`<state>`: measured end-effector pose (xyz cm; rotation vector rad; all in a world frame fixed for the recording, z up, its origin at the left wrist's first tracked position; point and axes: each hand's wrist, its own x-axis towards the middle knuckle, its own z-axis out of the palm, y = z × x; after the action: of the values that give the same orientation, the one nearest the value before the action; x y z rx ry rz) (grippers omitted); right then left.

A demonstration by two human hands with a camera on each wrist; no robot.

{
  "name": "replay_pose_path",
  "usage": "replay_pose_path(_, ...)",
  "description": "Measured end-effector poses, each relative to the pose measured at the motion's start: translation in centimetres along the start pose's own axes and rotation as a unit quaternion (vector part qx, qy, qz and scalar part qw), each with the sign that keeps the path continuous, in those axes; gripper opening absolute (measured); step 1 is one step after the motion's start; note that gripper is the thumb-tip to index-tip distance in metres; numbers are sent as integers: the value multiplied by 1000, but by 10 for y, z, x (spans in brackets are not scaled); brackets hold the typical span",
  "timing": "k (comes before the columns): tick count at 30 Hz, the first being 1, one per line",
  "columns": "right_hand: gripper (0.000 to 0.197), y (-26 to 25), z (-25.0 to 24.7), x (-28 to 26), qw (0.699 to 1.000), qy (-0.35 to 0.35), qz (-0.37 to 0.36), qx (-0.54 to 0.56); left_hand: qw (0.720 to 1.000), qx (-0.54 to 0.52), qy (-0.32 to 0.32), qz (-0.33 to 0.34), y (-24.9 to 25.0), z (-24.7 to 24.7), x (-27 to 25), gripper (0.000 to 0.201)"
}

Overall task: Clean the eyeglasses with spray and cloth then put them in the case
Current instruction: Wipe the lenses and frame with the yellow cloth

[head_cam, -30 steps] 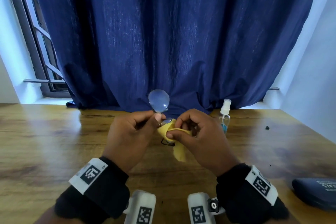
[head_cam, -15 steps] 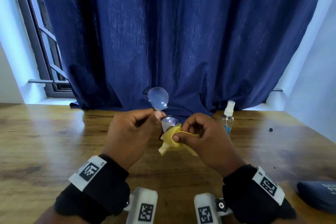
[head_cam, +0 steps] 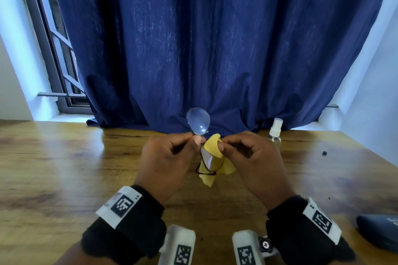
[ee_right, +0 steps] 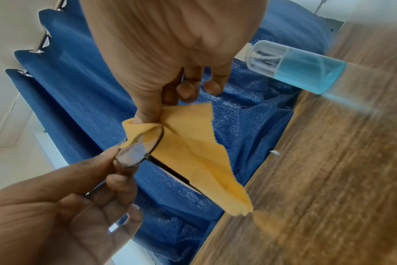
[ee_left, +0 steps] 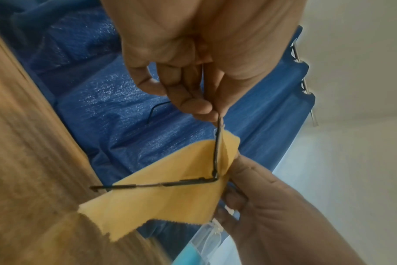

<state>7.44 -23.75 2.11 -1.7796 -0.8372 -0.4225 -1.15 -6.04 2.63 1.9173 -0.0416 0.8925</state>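
Eyeglasses: I see them held upright, one lens above the other.
Left hand: pinches the frame.
Right hand: pinches yellow cloth round the lower lens.

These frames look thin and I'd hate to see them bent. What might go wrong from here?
The left hand holds the eyeglasses only by a pinch near the bridge, so hard rubbing by the right hand with the yellow cloth might twist the frame. The spray bottle stands just behind that hand; a backswing may topple it.
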Motion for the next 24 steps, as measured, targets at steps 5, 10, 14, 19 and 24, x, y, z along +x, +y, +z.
replay_pose_path(5, 16, -7, 2, -1, 996, -64, -70, -4, 999, -18, 25, -20, -3, -2, 3, 14)
replay_pose_path(10, 19, -5, 0, -1, 988, -121, -78, -63, 998, -38, 43, -26, 2, -12, 7, 14)
replay_pose_path(14, 27, -5, 0, 0, 991, -74, -95, -63, 999, -34, 33, -10, 2, -9, 4, 15)
replay_pose_path(19, 28, -6, 1, -3, 985, -129, -101, -61, 998, -48, 42, -25, -1, -8, 5, 17)
replay_pose_path(24, 18, -1, -4, 1, 989, -106, -74, -68, 997, -51, 50, -34, 1, -14, 8, 23)
